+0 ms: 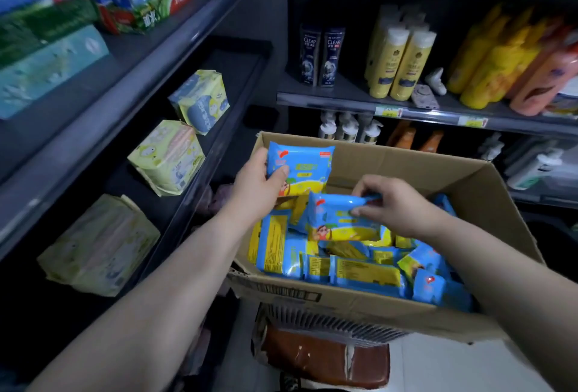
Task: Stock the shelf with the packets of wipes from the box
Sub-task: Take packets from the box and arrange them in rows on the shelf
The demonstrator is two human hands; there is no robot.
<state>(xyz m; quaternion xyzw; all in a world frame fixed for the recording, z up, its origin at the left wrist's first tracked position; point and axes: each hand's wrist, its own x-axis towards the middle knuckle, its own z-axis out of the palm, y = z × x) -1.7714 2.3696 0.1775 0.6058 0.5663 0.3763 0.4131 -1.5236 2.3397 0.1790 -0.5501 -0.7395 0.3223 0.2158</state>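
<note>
- The cardboard box [344,297] sits low in the centre of the frame, holding a jumbled heap of wipes packets [366,276], too overlapped to count.
- The right hand [397,204] pinches the first packet [337,222] by its top edge in its fingers, long axis left-right.
- The left hand [259,185] grips the second packet [301,166], raised over the box's upper-left corner.
- The left shelf [194,179] holds three pale-yellow packs [165,157].
- Two Clear bottles [322,53] stand on a shelf at upper centre.

CLEAR is the one word I can read, white on each of the two dark bottles [310,53] on the far shelf [328,99]. The green and red tissue packs [156,10] up on the left carry big white Chinese characters, too blurred to read. The yellow price tags [388,111], the packets of wipes [300,163] and the print on the box [287,293] are smeared beyond reading.
</note>
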